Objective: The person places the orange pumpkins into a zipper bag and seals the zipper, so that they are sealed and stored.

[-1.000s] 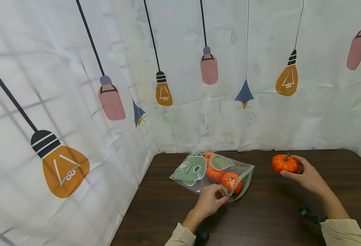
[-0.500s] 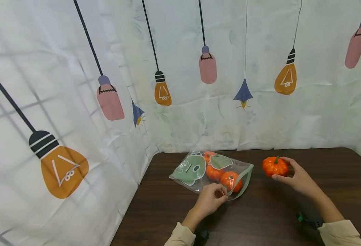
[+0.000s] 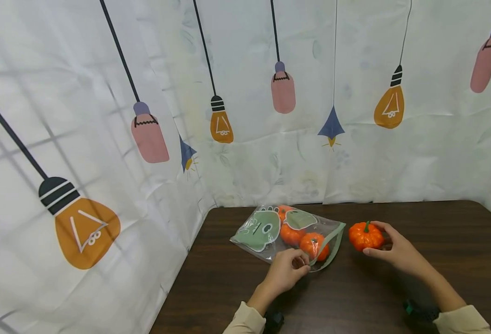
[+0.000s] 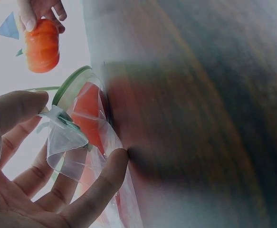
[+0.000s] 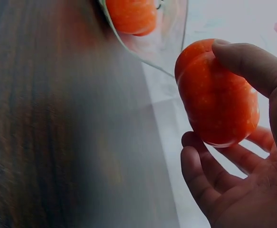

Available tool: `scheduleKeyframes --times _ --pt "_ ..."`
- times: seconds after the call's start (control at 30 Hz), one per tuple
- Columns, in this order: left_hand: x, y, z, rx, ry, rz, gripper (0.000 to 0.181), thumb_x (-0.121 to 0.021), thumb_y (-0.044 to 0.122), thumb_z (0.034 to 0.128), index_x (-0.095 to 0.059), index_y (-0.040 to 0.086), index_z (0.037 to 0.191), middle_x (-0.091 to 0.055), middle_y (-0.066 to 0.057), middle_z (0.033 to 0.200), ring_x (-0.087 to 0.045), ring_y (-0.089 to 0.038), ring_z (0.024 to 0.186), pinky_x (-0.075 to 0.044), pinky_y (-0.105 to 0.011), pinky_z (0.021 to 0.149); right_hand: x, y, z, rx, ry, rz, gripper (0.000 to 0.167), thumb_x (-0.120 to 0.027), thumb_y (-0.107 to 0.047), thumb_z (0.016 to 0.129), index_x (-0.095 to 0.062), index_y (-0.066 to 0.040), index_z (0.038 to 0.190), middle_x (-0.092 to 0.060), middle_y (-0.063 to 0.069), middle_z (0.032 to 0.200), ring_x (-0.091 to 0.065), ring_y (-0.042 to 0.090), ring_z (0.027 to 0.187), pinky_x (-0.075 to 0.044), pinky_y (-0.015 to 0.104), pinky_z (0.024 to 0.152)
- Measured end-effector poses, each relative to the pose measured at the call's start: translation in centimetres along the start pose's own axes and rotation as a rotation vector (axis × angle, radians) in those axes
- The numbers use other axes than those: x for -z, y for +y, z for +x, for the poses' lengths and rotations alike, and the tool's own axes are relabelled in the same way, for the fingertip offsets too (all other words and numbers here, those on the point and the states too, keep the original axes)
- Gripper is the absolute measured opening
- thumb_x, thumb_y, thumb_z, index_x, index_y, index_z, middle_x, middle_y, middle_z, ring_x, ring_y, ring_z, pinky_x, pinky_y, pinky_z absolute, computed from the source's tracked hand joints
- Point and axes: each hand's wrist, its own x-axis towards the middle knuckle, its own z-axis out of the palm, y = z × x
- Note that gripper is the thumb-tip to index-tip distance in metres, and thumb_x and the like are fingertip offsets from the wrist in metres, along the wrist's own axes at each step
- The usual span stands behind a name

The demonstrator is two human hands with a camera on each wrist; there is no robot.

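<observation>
A small orange pumpkin (image 3: 365, 236) with a green stem is held between the thumb and fingers of my right hand (image 3: 402, 255), above the table and right of the bag's opening. In the right wrist view the thumb presses one side of this pumpkin (image 5: 219, 95) and the fingers support the other. My left hand (image 3: 284, 274) pinches the near edge of a clear plastic bag (image 3: 257, 232) with green cartoon prints and a green rim. The left wrist view shows the thumb on the bag's transparent edge (image 4: 62, 128). Several orange pumpkins (image 3: 313, 245) lie inside the bag.
The bag lies on a dark brown wooden table (image 3: 437, 232). Behind and to the left hangs a white curtain (image 3: 245, 171) printed with lamps and bulbs. Dark straps sit at both wrists, beside light beige sleeves (image 3: 462, 320).
My right hand has carried the pumpkin leftward, closer to the bag's opening, and slightly lower in the last half second. The left hand and the bag have stayed in place.
</observation>
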Motion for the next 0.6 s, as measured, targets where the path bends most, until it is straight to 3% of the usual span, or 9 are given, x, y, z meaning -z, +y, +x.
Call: scheduleKeyframes --times 0.23,0.6 --pt "0.0 0.0 0.0 0.0 0.002 -0.011 0.012 -0.078 0.013 0.0878 -0.068 0.019 0.087 -0.068 0.008 0.084 -0.058 0.007 0.076 -0.049 -0.014 0.069 -0.9 0.1 0.0 0.016 -0.023 -0.015 0.083 -0.079 -0.031 0.09 -0.033 -0.002 0.153 -0.048 0.031 0.142 -0.062 0.036 0.111 -0.054 0.024 0.074" --pt "0.0 -0.1 0.0 0.005 0.002 -0.004 0.012 -0.078 0.013 0.0876 -0.068 0.019 0.087 -0.068 0.009 0.084 -0.057 0.008 0.075 -0.049 -0.013 0.069 -1.8 -0.1 0.1 0.019 -0.048 -0.02 0.084 -0.08 -0.037 0.088 -0.035 -0.005 0.152 -0.046 0.032 0.145 -0.062 0.04 0.115 -0.055 0.025 0.077"
